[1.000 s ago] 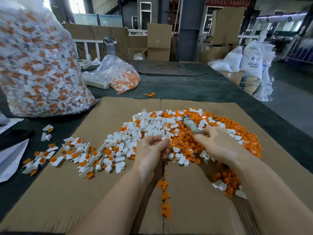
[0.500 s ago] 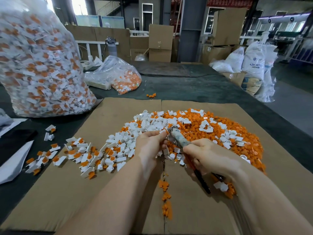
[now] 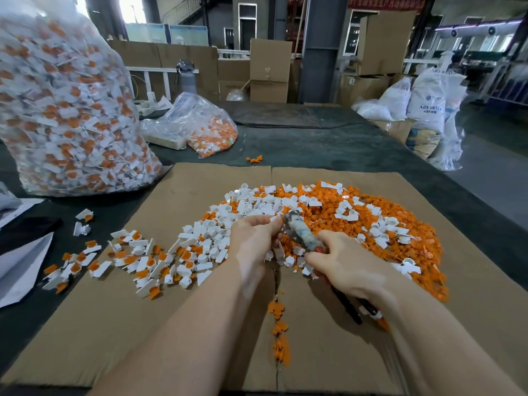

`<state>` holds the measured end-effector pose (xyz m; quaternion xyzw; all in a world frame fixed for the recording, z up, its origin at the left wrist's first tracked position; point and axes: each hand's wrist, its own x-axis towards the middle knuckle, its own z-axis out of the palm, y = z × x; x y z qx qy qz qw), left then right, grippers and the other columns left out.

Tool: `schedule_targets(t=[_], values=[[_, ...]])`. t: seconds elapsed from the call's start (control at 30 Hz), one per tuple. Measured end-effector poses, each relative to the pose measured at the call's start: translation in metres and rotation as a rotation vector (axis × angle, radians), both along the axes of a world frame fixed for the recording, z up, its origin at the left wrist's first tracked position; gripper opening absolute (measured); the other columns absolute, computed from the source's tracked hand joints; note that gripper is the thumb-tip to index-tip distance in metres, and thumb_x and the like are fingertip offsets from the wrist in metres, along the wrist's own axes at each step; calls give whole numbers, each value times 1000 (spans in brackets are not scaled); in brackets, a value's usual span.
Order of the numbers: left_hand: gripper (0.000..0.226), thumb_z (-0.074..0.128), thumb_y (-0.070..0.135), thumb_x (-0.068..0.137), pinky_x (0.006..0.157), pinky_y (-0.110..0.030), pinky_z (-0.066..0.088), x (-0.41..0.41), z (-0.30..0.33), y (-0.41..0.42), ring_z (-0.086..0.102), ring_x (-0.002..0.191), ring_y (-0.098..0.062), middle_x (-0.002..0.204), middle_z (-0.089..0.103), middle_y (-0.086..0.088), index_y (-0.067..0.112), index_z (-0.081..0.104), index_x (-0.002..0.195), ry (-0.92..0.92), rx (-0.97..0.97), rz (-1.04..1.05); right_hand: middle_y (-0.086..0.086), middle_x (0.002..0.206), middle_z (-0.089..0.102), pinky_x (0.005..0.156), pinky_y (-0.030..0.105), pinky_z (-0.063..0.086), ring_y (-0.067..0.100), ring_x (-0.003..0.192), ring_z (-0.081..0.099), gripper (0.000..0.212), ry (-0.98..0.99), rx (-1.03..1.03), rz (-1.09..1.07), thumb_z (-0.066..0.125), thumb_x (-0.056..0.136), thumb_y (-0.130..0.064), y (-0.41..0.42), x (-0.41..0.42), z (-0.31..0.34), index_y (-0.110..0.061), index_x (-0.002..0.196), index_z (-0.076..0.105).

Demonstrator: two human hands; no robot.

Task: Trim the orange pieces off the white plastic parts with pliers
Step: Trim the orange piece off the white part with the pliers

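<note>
My right hand (image 3: 344,262) grips the pliers (image 3: 300,234), whose wrapped head points up and left and whose dark handles stick out below my wrist. My left hand (image 3: 253,238) pinches a small part against the plier jaws; the part itself is hidden by my fingers. Beyond my hands lies a heap of trimmed white parts (image 3: 248,208) mixed with cut orange pieces (image 3: 368,221). Untrimmed white parts with orange pieces (image 3: 143,260) lie scattered to the left on the cardboard sheet (image 3: 114,332).
A big clear bag of untrimmed parts (image 3: 68,110) stands at the far left, a smaller bag (image 3: 205,130) behind the cardboard. Orange scraps (image 3: 278,330) line the cardboard's crease near me. White paper (image 3: 20,267) lies at the left edge. Sacks (image 3: 428,110) stand off the table's right.
My right hand has pulled back from the heap and swung the pliers toward my left hand. The jaws now meet my left fingertips, which have risen slightly with a part.
</note>
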<state>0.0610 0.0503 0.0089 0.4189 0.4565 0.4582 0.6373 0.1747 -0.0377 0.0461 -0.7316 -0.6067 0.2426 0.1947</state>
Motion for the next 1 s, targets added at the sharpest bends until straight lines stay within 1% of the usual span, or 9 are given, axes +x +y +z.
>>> schedule_targets(t=[0.2,0.3,0.4,0.5,0.6,0.7,0.77,0.9,1.0], values=[[1,60,0,88,42,-15,45,-2,-4,-6,51,44,-6,62,58,-7,-1,61,88,6,-30,5,-8,75,37,51,19,24,6,60,36,28,-44,50,-22,48,95,-30,0,0,-12,-26,71,34],[4,58,-1,89,39,-15,43,-3,-7,-9,50,40,-5,59,56,-8,-5,61,89,-17,-36,13,-5,73,44,51,19,27,7,58,41,26,20,65,-23,56,90,-41,-2,3,-17,-25,74,43],[6,60,0,88,42,-15,44,-9,-13,-13,52,42,-6,58,57,-7,-2,62,84,6,33,0,-3,87,52,54,21,33,10,65,49,36,90,118,-129,62,79,-55,-2,14,-22,-21,88,52],[8,61,5,89,48,-17,47,-14,-23,-21,54,50,-9,58,60,-5,4,66,84,86,151,-61,-2,95,51,60,24,37,12,78,48,44,-162,206,-294,61,78,-57,5,28,-26,-19,98,51],[19,57,8,92,54,-17,48,-14,-29,-24,55,55,-7,59,61,0,18,68,79,194,255,-82,3,104,52,74,27,41,14,91,44,57,-459,217,-362,58,78,-62,14,39,-34,-16,110,53],[17,57,12,93,77,-24,52,-12,-31,-24,61,69,-8,75,68,3,17,71,102,311,312,-81,4,109,52,85,31,41,19,103,47,63,-662,201,-352,52,77,-68,19,44,-43,-17,113,53],[22,58,15,93,88,-30,51,-12,-32,-25,64,81,-12,84,70,3,15,70,110,399,349,-86,4,111,51,87,31,40,20,106,46,62,-734,231,-348,50,78,-69,20,45,-47,-18,113,54],[22,59,19,92,97,-42,47,-12,-33,-26,63,102,-22,104,70,-5,15,69,111,439,347,-79,5,119,50,94,35,38,23,115,43,63,-767,187,-352,46,81,-68,22,43,-49,-20,121,53],[16,60,21,91,94,-45,49,-12,-34,-26,64,100,-22,101,70,-5,19,68,105,440,334,-67,4,129,46,103,39,30,23,123,39,56,-746,251,-311,48,86,-59,18,34,-48,-23,129,49]])
